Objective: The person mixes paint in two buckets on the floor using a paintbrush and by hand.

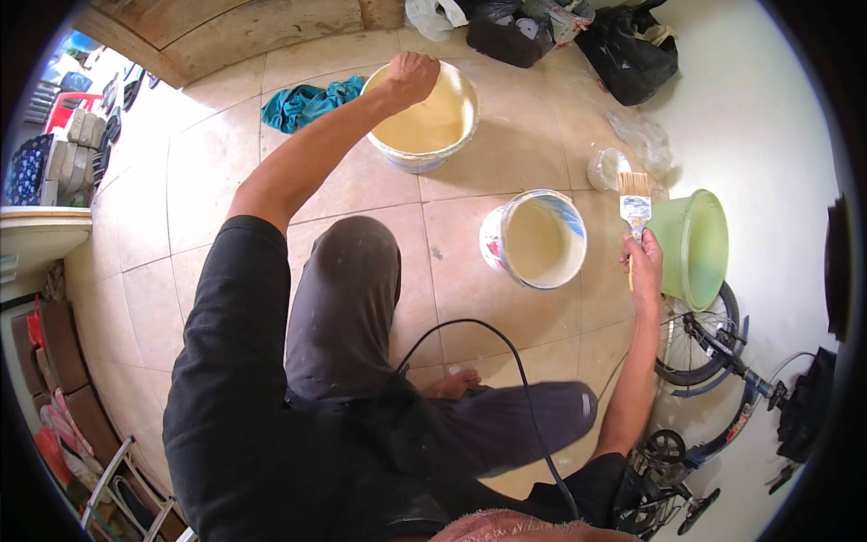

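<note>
My left hand (412, 78) is closed over the far rim of a large white bucket (422, 126) with cream liquid inside, its fingertips hidden. My right hand (642, 264) grips a flat paintbrush (635, 206), bristles up, beside a pale green bucket (700, 246). Between my legs and that green bucket stands a smaller white pail (533, 239), also holding cream liquid. A small clear tub (605, 167) sits behind the brush.
Teal cloth (302, 107) lies on the tiled floor (217, 181). Bags (623, 54) lie along the back, near a wooden door (235, 27). A bicycle (722, 361) leans at the right wall. A black cable (479, 325) loops across my legs. Shelving and clutter (68, 154) line the left.
</note>
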